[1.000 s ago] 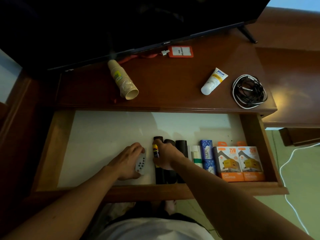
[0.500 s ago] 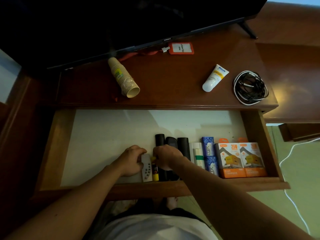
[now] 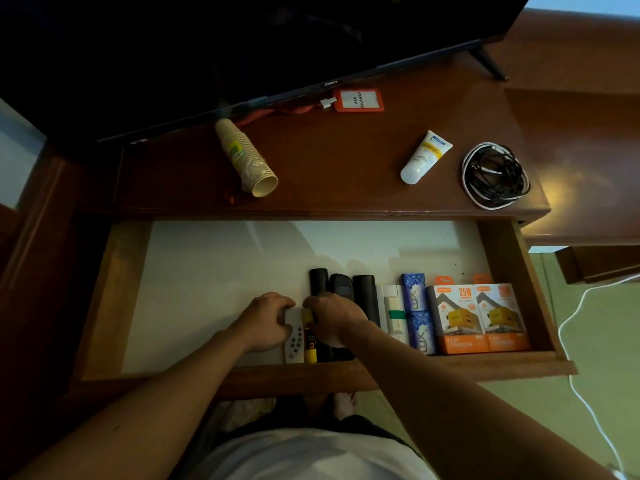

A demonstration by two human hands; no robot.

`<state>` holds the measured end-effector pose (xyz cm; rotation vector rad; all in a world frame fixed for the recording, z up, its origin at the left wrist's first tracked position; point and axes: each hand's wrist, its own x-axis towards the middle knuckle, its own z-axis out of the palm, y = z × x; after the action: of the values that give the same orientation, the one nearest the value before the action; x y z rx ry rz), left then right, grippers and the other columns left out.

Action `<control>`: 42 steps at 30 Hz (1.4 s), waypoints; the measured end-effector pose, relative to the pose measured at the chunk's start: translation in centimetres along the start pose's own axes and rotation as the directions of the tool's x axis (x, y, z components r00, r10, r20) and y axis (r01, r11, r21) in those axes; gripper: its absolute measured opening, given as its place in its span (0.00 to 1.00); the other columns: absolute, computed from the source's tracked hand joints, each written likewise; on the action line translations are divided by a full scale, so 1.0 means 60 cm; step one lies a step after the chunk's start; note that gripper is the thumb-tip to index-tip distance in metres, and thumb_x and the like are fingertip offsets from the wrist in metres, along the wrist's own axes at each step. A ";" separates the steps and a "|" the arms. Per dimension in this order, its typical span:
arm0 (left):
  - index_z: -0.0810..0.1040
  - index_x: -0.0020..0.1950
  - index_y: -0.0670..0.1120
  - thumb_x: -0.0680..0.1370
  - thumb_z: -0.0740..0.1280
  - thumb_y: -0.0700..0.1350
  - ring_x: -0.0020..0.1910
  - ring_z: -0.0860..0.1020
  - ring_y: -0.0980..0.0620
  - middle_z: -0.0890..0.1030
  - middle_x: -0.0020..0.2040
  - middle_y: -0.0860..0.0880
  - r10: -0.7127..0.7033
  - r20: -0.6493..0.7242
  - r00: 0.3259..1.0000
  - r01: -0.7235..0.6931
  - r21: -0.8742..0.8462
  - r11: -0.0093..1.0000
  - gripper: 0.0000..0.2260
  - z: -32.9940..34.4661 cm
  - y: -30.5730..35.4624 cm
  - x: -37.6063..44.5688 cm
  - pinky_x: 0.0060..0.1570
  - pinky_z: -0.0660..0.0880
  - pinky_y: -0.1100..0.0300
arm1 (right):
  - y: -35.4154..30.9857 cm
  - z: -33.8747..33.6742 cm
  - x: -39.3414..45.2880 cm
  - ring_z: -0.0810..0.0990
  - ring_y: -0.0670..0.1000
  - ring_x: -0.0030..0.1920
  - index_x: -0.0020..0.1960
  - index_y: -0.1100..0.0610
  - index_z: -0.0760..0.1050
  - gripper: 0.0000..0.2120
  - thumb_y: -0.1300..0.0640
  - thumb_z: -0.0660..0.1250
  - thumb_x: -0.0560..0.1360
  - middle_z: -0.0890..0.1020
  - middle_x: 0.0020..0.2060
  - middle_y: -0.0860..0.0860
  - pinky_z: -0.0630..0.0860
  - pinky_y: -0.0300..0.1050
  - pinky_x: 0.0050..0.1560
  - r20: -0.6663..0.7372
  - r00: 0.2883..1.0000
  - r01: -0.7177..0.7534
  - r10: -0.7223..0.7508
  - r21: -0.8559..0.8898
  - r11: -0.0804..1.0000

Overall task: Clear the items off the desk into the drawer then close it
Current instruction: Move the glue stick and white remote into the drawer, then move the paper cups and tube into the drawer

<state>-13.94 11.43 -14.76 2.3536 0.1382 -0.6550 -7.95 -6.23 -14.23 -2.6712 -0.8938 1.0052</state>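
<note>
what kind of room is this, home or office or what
Probably a bedroom or hotel-type room, not an office: a TV stands on a wooden desk, with a lotion tube on it and soap boxes in the drawer.

I see the dark wooden desk [image 3: 346, 161] carrying a tipped stack of paper cups [image 3: 246, 157], an orange badge holder [image 3: 358, 100], a white tube [image 3: 424, 157] and a coil of cables [image 3: 495, 176], all well beyond my fingertips [image 3: 289, 301]. Below it, the open drawer's white floor [image 3: 214, 271] holds a row starting right under my fingers: a white remote [image 3: 294, 342], a yellow-and-black stick [image 3: 310, 344], dark cylinders [image 3: 363, 292], soap boxes [image 3: 415, 306] and two orange charger boxes [image 3: 481, 317] further right.
</note>
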 end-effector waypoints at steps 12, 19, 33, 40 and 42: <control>0.75 0.69 0.46 0.78 0.67 0.41 0.62 0.76 0.49 0.74 0.66 0.48 0.018 -0.065 0.998 -0.017 0.017 1.000 0.19 -0.021 0.026 0.001 0.61 0.74 0.56 | 0.014 -0.027 -0.012 0.80 0.57 0.56 0.66 0.52 0.74 0.16 0.57 0.64 0.79 0.79 0.61 0.55 0.80 0.51 0.53 -0.052 0.997 -0.054 0.059 0.104 0.993; 0.80 0.61 0.46 0.77 0.66 0.38 0.48 0.78 0.54 0.78 0.59 0.51 0.186 -0.408 0.894 -0.194 0.023 0.981 0.13 -0.120 0.111 0.024 0.50 0.77 0.56 | 0.029 -0.116 -0.022 0.82 0.48 0.42 0.62 0.50 0.75 0.11 0.51 0.60 0.82 0.83 0.49 0.51 0.81 0.46 0.45 -0.407 0.877 -0.040 0.254 0.466 0.884; 0.70 0.66 0.49 0.72 0.71 0.60 0.66 0.68 0.35 0.67 0.68 0.40 -0.497 -0.711 0.497 0.401 -0.319 0.858 0.28 -0.308 0.162 0.143 0.63 0.69 0.42 | 0.130 -0.313 0.006 0.71 0.62 0.60 0.69 0.52 0.70 0.19 0.50 0.59 0.80 0.71 0.60 0.58 0.72 0.58 0.59 -0.615 0.521 -0.229 0.592 0.567 0.791; 0.64 0.69 0.51 0.74 0.73 0.56 0.65 0.71 0.34 0.66 0.69 0.38 -0.587 -0.580 0.565 0.346 -0.479 0.807 0.29 -0.299 0.160 0.164 0.57 0.76 0.43 | 0.156 -0.341 0.019 0.71 0.62 0.60 0.66 0.54 0.69 0.19 0.47 0.60 0.79 0.70 0.61 0.59 0.69 0.58 0.57 -0.658 0.494 -0.357 0.569 0.443 0.822; 0.62 0.71 0.52 0.73 0.74 0.53 0.63 0.73 0.35 0.68 0.69 0.39 -0.591 -0.549 0.590 0.331 -0.503 0.798 0.31 -0.298 0.167 0.168 0.54 0.79 0.43 | 0.166 -0.348 0.023 0.68 0.63 0.63 0.69 0.51 0.67 0.22 0.43 0.60 0.78 0.68 0.63 0.59 0.66 0.60 0.60 -0.603 0.508 -0.419 0.615 0.451 0.788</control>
<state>4.99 14.55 -2.36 2.0736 1.1659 0.0820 11.06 -12.13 -2.33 -2.7451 0.2329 -0.0102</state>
